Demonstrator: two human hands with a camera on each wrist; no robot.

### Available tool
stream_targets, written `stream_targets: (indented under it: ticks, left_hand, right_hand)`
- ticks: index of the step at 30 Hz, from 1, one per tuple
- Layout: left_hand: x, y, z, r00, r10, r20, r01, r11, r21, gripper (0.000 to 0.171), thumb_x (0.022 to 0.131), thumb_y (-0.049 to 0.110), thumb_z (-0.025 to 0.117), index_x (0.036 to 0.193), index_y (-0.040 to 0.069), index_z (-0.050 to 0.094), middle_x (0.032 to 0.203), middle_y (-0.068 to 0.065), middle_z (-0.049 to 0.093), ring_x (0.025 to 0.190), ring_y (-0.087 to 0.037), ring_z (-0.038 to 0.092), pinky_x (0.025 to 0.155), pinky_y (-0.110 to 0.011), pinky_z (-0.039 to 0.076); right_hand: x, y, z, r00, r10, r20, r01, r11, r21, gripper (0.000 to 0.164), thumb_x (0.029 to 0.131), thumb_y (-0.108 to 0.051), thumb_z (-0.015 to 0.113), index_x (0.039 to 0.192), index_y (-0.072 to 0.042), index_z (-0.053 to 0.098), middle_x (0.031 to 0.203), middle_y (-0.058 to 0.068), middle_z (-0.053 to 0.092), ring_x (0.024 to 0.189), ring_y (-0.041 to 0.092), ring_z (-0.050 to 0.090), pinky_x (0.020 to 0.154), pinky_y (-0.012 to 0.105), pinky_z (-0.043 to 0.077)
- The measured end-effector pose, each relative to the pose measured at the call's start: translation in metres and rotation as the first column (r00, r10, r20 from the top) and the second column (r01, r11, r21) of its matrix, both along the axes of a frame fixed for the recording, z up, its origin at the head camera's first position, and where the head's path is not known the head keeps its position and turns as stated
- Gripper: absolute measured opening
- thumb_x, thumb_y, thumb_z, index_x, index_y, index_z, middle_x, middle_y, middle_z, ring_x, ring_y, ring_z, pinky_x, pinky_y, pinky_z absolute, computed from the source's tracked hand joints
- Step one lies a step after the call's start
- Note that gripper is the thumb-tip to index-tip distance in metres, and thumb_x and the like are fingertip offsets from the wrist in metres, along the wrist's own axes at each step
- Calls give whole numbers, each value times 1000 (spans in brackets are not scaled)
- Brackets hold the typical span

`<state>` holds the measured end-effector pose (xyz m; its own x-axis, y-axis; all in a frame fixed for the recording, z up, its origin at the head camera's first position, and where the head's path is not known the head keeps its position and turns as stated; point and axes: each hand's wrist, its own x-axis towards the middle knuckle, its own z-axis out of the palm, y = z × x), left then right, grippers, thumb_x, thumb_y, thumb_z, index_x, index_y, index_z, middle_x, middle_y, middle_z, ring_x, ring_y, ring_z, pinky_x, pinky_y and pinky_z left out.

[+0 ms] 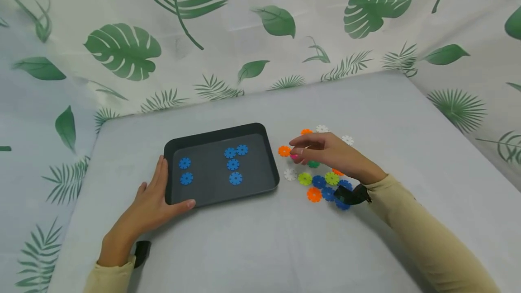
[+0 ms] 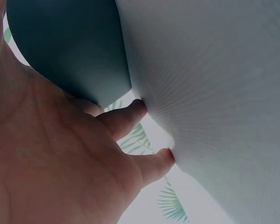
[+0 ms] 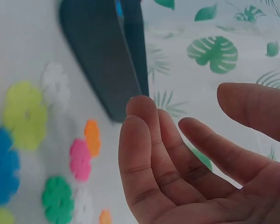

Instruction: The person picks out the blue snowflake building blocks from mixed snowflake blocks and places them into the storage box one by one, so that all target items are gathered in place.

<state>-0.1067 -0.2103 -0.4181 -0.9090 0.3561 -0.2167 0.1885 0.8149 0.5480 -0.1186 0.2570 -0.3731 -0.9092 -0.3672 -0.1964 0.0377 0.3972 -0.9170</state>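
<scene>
My left hand (image 1: 149,206) rests against the near left corner of a dark grey tray (image 1: 208,171). Its fingers lie straight along the tray's left side, with the thumb at the front rim. Inside the tray are several blue notched plastic discs (image 1: 233,164), some on the left and more right of the middle. My right hand (image 1: 335,155) hovers over loose discs right of the tray, fingers and thumb apart. The right wrist view shows nothing between them. Below the fingertips lies a pink disc (image 3: 80,159), partly hidden in the head view; a green disc (image 3: 58,199) is close by.
Orange (image 1: 314,194), yellow-green (image 1: 305,178), white (image 1: 290,174) and blue discs (image 1: 319,181) lie in a loose group on the pale tabletop (image 1: 260,243). The right hand and wrist cover part of this group. A leaf-print cloth (image 1: 297,53) hangs behind the table.
</scene>
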Motion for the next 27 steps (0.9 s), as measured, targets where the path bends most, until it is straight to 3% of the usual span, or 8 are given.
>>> stream_targets:
  ticks: [7,12,27]
  left_hand:
    - [-2,0,-1,1000,-6,-10,6,1000,0,136,91,64,77,168,2,-17,176,-18,-19,161,-48,2,115,-82,4]
    - [-1,-1,-3,1000,-2,-11,2,1000,0,136,91,64,77,168,2,-17,176,-18,-20,161,-48,2,115,-82,3]
    - [0,1,-2,1000,-2,-13,1,1000,-16,138,90,64,78,168,2,-16,176,-19,-18,161,-48,5,116,-81,5]
  right_hand:
    - [15,22,1,999,-39,6,38,997,70,45,108,-36,65,146,-10,65,125,10,75,111,31,72,100,57,51]
    - [25,35,-3,998,-58,15,57,996,69,44,109,-31,64,146,-7,64,126,13,75,110,33,71,93,50,56]
    - [46,61,-8,992,-124,-12,124,978,170,45,104,-33,73,141,-10,69,133,8,72,116,26,70,97,40,55]
